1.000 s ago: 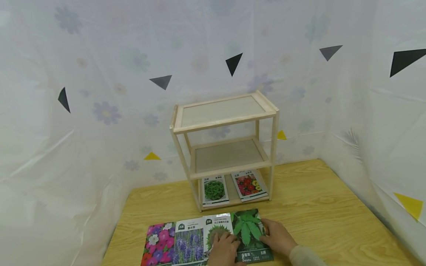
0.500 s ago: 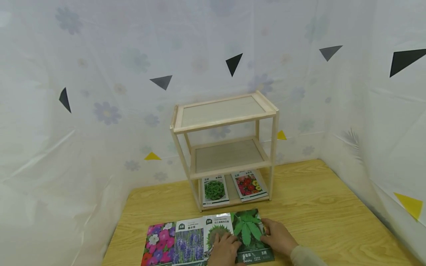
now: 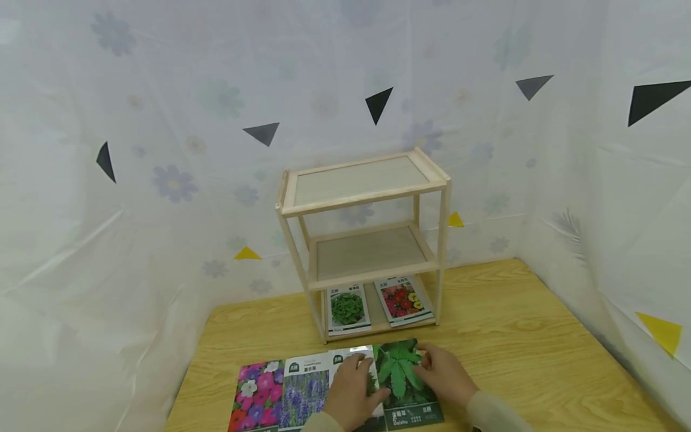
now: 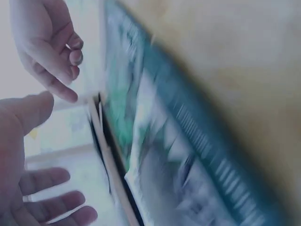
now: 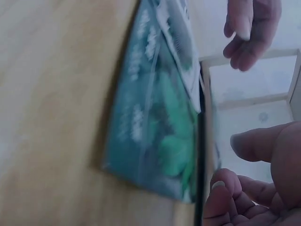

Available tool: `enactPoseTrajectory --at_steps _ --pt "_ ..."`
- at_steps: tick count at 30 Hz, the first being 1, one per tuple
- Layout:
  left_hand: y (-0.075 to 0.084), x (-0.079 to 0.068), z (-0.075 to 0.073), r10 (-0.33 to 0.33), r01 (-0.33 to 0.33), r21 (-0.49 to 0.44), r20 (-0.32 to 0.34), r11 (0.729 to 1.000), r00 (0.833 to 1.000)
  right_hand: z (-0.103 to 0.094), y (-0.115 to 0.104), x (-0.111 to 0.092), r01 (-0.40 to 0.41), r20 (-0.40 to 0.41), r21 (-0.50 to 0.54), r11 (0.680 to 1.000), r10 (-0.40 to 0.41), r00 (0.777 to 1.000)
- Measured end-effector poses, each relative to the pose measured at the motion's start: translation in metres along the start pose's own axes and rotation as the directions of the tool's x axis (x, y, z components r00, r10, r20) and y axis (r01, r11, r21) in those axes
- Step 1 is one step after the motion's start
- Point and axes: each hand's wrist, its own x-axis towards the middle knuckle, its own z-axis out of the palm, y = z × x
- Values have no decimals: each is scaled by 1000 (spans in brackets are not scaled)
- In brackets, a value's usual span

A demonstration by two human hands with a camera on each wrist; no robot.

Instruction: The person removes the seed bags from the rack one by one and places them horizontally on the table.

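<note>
Several seed packets lie side by side on the table in the head view: a petunia packet (image 3: 256, 393), a lavender packet (image 3: 303, 396), a sunflower packet (image 3: 338, 360) and a green-leaf packet (image 3: 399, 378). My left hand (image 3: 349, 393) hovers over the sunflower packet and hides most of its picture; the left wrist view shows its fingers (image 4: 61, 207) spread and holding nothing. Over the right edge of the green-leaf packet is my right hand (image 3: 447, 379). Its fingers (image 5: 223, 202) are loosely bent and apart from the packet in the right wrist view.
Behind the row stands a three-tier wooden rack (image 3: 372, 276). Its bottom shelf bears a leafy-green seed packet (image 3: 348, 309) and a red-flower seed packet (image 3: 402, 303). Patterned white sheeting (image 3: 178, 234) encloses the wooden table (image 3: 518, 336) at back and sides.
My left hand has lifted off the sunflower packet and shifted slightly left and up. My right hand has let go of the green-leaf packet's edge and moved slightly up and left.
</note>
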Motion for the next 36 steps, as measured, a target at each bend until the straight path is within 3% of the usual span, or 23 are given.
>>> enactPoseTrajectory --at_steps 4,9,18,22,30,36 --pt "-12 16 -13 -74 74 -11 -44 997 996 1 -19 12 80 -10 -39 996 -80 997" --pt "-25 35 -22 -135 135 -10 -69 991 988 6 -40 36 112 0 -69 991 -112 994" --pt "-31 64 -19 -218 213 -88 -59 973 974 13 -66 79 124 -23 -119 985 -128 992" --pt "-32 77 -19 -260 253 -99 -62 962 964 16 -72 96 93 -15 -124 988 -96 995" --pt "-37 96 -14 -368 368 7 11 930 930 26 -71 125 -19 -37 -176 984 13 999" --pt "-46 109 -2 -382 365 222 37 904 924 35 -71 136 -93 -24 -160 983 90 996"
